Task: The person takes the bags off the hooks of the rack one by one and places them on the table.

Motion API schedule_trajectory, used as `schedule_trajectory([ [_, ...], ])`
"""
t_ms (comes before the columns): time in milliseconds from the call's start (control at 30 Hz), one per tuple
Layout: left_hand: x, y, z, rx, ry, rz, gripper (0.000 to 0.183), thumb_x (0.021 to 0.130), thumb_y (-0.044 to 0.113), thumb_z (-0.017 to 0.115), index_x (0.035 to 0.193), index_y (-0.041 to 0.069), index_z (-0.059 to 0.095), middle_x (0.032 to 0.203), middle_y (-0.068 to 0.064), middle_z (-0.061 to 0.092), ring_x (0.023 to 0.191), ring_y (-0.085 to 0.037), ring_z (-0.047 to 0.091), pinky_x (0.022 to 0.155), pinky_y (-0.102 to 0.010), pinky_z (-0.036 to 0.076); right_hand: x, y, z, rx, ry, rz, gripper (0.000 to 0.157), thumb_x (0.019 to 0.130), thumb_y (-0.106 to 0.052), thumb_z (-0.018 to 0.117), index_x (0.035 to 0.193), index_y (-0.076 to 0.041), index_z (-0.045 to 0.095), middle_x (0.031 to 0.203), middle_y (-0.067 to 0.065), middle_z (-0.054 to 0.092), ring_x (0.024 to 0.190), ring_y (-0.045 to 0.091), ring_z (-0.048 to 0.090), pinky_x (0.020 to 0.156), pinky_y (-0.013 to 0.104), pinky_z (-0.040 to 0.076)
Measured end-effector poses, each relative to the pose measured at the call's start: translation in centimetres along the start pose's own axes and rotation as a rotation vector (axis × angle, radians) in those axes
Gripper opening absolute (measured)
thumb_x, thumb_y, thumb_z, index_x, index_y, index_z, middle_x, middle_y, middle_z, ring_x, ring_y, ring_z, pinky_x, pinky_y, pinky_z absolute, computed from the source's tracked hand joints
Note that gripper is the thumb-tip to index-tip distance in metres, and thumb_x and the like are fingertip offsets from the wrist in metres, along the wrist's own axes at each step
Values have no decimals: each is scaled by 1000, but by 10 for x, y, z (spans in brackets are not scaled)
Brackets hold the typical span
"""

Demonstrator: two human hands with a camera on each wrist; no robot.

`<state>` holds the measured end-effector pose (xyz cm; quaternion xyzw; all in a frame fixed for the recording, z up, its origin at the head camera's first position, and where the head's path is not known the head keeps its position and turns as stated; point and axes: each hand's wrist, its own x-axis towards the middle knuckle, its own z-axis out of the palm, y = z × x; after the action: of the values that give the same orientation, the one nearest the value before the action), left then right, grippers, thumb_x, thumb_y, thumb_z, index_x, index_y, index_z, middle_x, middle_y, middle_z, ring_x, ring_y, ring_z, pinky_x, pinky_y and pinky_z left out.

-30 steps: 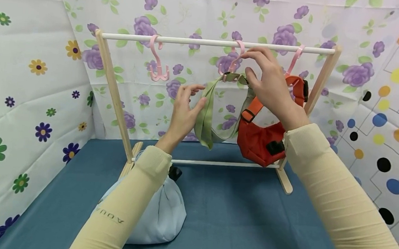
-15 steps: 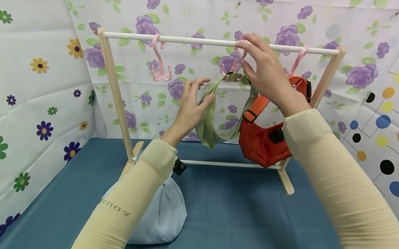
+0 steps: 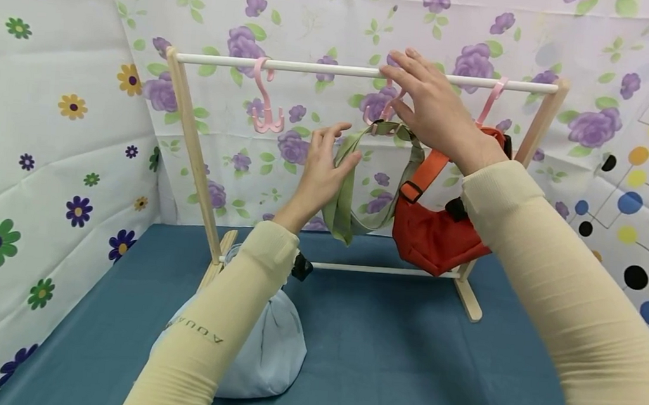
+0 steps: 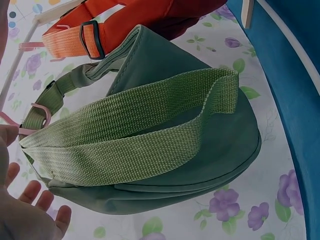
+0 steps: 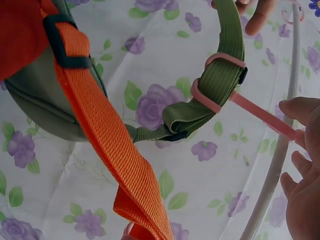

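Note:
A green waist bag [image 4: 185, 195] hangs by its webbing strap [image 5: 227, 60] from the middle pink hook [image 5: 262, 116], which is on the white rod [image 3: 323, 69]. My left hand [image 3: 326, 171] is beside the strap's left side in the head view, fingers spread and slightly bent, holding nothing. Up at the rod, my right hand [image 3: 435, 109] has its fingers extended over the top of the same hook, fingertips right at the rod. To the right, a red waist bag [image 3: 432, 243] with an orange strap [image 5: 112, 135] hangs from another pink hook [image 3: 491, 101].
A third pink hook [image 3: 264, 96] on the left part of the rod bears nothing. Below it, a light blue bag [image 3: 269, 357] with a black buckle [image 3: 301, 267] sits on the blue table [image 3: 382, 347], partly behind my left sleeve. Wooden legs [image 3: 194, 148] support the rack.
My right hand has moved from beside the middle hook up to the rod, its fingers straightening. My left hand has shifted slightly up and right. The green bag stays hanging.

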<state>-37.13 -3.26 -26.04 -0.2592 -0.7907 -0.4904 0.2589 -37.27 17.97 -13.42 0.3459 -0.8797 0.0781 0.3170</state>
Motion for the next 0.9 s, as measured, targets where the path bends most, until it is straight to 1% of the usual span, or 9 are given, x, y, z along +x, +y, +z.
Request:
schedule_trajectory([
  [167, 1, -1, 1, 7, -12, -15, 58, 106, 32, 63, 157, 15, 41, 147, -15, 38, 137, -28, 39, 111, -49, 36, 1, 3, -1, -11, -43, -26, 57, 106, -8, 60, 160, -7, 41, 168, 12, 32, 158, 30, 21, 128, 47, 11],
  [233, 1, -1, 1, 5, -17, -18, 59, 105, 30, 64, 157, 14, 41, 146, -16, 39, 135, -28, 40, 110, -49, 37, 1, 5, 0, -19, -45, -39, 58, 107, -8, 60, 161, -8, 40, 168, 12, 33, 157, 31, 25, 128, 47, 12],
  [333, 1, -2, 2, -3, -20, -21, 58, 105, 27, 64, 157, 13, 41, 144, -17, 40, 133, -29, 41, 108, -48, 39, 1, 7, 3, -37, -19, -64, 57, 106, -6, 59, 160, -8, 41, 166, 13, 36, 154, 34, 32, 127, 47, 17],
  [467, 3, -3, 4, -1, -24, -27, 57, 106, 23, 63, 157, 13, 41, 143, -16, 43, 130, -29, 46, 105, -44, 43, 1, 9, 7, -73, 38, -102, 55, 105, -1, 59, 158, -8, 46, 161, 14, 44, 146, 37, 43, 122, 49, 29],
  [533, 3, -3, 5, 5, -27, -28, 56, 106, 22, 63, 156, 12, 42, 141, -16, 44, 128, -28, 47, 103, -43, 44, 1, 11, 8, -88, 59, -112, 55, 104, 1, 60, 156, -8, 48, 158, 15, 48, 143, 38, 47, 120, 50, 33],
  [700, 3, -1, 5, 11, -32, -37, 54, 106, 21, 61, 156, 11, 43, 138, -17, 46, 125, -29, 49, 101, -42, 45, 1, 11, 8, -87, 70, -109, 55, 103, 1, 62, 155, -9, 50, 155, 15, 51, 142, 37, 49, 117, 50, 35],
  [900, 3, -1, 3, 8, -25, -47, 51, 107, 19, 59, 156, 14, 44, 141, -16, 47, 124, -28, 51, 99, -42, 47, 4, 10, 8, -79, 68, -104, 55, 102, 2, 62, 155, -10, 50, 153, 17, 53, 140, 38, 50, 117, 50, 36],
])
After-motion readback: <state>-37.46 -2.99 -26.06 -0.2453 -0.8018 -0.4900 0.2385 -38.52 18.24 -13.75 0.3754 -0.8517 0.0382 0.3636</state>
